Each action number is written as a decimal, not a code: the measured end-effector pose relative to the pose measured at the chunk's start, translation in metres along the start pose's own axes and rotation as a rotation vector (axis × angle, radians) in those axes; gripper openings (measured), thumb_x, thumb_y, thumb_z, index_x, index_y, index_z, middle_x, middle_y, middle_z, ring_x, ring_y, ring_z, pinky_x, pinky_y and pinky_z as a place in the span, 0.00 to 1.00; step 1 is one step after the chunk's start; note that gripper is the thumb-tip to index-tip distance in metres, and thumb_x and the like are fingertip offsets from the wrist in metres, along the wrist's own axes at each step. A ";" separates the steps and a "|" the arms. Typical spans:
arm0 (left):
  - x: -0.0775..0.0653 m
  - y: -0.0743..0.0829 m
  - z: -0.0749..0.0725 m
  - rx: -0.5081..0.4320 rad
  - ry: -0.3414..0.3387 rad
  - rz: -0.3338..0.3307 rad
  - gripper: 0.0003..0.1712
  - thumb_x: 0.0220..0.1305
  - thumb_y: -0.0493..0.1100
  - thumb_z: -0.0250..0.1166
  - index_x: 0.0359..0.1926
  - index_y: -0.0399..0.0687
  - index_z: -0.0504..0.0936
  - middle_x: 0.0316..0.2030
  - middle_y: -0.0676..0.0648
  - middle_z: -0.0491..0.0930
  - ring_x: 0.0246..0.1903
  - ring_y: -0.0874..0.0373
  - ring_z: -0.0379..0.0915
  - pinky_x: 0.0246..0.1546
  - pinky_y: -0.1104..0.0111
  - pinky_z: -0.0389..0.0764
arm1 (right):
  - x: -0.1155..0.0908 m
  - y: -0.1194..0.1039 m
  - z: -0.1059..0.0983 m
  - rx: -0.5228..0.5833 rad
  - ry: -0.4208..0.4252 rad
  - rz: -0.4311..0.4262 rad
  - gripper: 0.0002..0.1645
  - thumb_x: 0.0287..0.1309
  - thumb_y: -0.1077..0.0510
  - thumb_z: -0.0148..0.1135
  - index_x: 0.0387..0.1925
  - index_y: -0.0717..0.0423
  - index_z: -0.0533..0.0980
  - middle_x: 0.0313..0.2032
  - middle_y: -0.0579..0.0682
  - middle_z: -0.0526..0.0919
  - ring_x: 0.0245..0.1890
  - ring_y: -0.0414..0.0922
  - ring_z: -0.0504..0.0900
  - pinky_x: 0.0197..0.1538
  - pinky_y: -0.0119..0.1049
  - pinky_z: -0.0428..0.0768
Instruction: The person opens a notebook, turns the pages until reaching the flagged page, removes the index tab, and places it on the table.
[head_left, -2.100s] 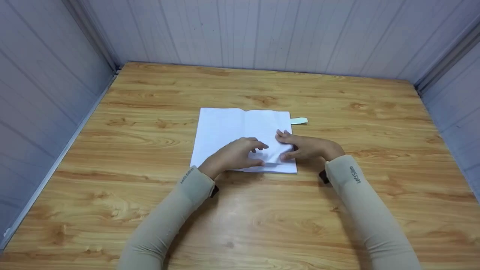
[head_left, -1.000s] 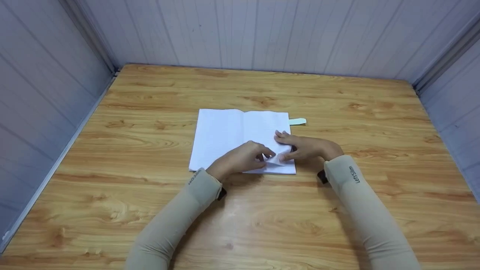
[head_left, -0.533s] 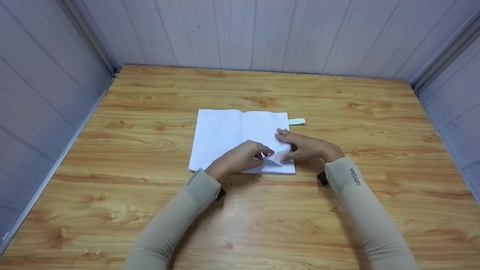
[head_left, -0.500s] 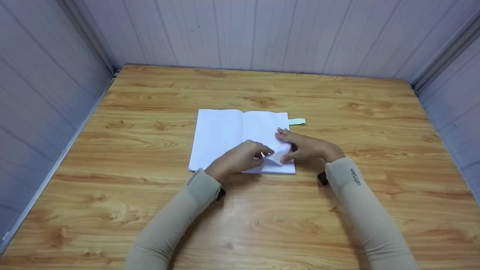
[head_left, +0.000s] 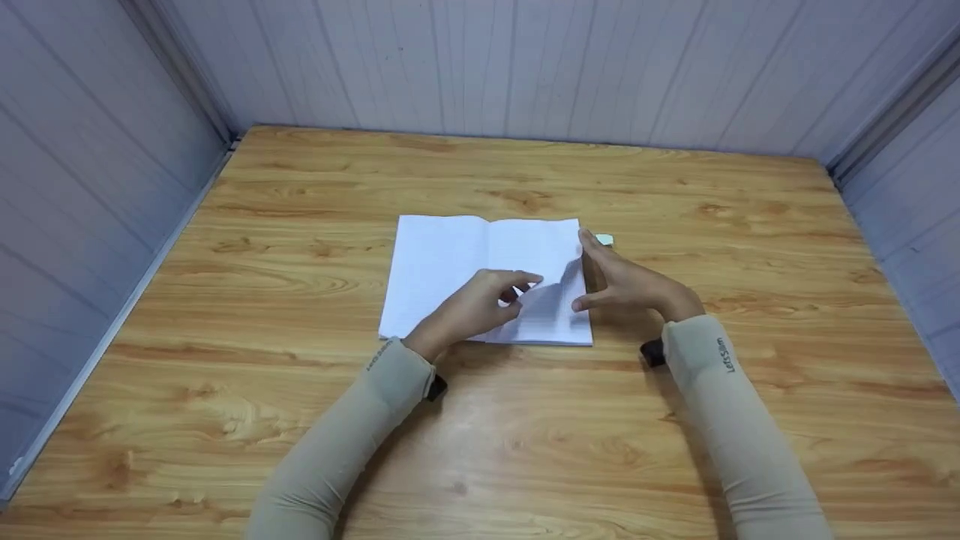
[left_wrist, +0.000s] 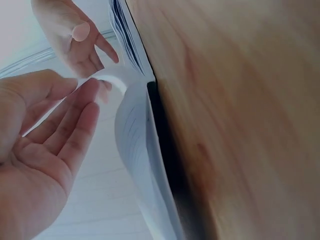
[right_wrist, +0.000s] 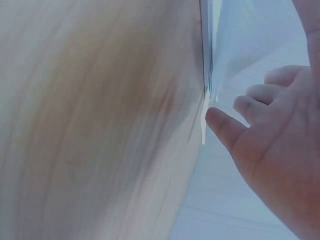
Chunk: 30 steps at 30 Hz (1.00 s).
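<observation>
An open notebook (head_left: 435, 255) with white, faintly lined pages lies on the wooden table. My left hand (head_left: 472, 304) pinches a page between thumb and fingertip over the right half. In the left wrist view that page (left_wrist: 112, 75) bends up in a curve from the spine. At the notebook's right edge my right hand (head_left: 637, 285) spreads its thumb and fingers, with fingertips near the raised page; whether they touch it I cannot tell. A pale green strip (head_left: 604, 239) sticks out beyond the right edge, partly hidden behind the right fingers.
The wooden table (head_left: 480, 435) reaches to a panelled back wall (head_left: 480, 67), with more panelled walls on the left and right. Both forearms wear beige sleeves, and a dark device sits at each wrist.
My left fingers have lifted the lower right page corner, which now stands raised. My right hand has come off the page and moved up and right, to the notebook's edge.
</observation>
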<state>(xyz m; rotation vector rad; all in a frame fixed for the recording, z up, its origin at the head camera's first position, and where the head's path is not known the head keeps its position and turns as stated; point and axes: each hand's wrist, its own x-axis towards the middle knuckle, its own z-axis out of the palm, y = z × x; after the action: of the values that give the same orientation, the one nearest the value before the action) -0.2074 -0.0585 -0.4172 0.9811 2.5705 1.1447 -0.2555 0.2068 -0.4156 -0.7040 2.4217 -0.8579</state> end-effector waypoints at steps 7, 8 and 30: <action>-0.003 -0.001 -0.004 -0.067 0.156 -0.050 0.24 0.62 0.30 0.60 0.60 0.43 0.77 0.45 0.40 0.83 0.38 0.53 0.82 0.43 0.66 0.83 | -0.002 0.004 -0.002 0.013 0.033 0.007 0.71 0.52 0.42 0.68 0.74 0.53 0.25 0.75 0.56 0.24 0.75 0.54 0.27 0.75 0.55 0.37; -0.004 -0.002 -0.005 -0.077 0.180 -0.053 0.24 0.62 0.30 0.60 0.60 0.43 0.77 0.44 0.40 0.83 0.38 0.53 0.82 0.42 0.66 0.83 | -0.002 0.004 -0.002 0.007 0.034 0.007 0.71 0.52 0.40 0.68 0.74 0.52 0.26 0.75 0.55 0.24 0.75 0.54 0.27 0.75 0.55 0.38; -0.036 -0.021 -0.044 -0.215 0.509 -0.112 0.23 0.59 0.35 0.66 0.57 0.44 0.80 0.40 0.44 0.84 0.33 0.60 0.71 0.30 0.76 0.72 | 0.002 0.004 0.004 -0.079 -0.053 -0.004 0.68 0.49 0.38 0.69 0.76 0.50 0.35 0.77 0.49 0.32 0.76 0.49 0.31 0.76 0.51 0.40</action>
<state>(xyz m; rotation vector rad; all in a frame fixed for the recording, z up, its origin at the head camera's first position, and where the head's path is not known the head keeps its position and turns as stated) -0.2071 -0.1175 -0.4057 0.5403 2.7325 1.7816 -0.2560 0.2063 -0.4217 -0.7511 2.4187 -0.7395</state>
